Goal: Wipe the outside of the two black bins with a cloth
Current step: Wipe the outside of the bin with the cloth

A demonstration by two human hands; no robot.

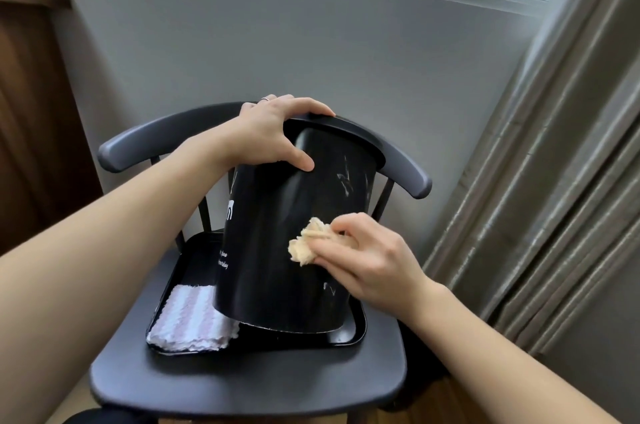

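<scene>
Item: black bin [277,233], one seen; a second bin is not in view. It is stood on a black tray [349,333], which is set on the seat of a dark chair [242,375] against the far wall, probably so that the work is brought up to hand height. The bin is tilted, its base lifted at the near left, judged so that its right side is turned up toward the wiping hand. The rim at the far top is gripped by the left hand [266,136], fingers curled over the edge and thumb pressed on the wall below, evidently to steady the tilt. A crumpled beige cloth [308,245] is pinched in the curled fingers [346,229] of the right hand [370,260] and pressed to the bin's right side, about halfway down; the cloth lies between fingertips and wall, protruding to the left of them. Pale scuffs are seen above the cloth and below it, so this side is judged unfinished. A folded pink-and-white striped cloth [194,319] is laid on the tray's near left, touching the bin's base. A grey curtain [554,181] hangs at the right.
</scene>
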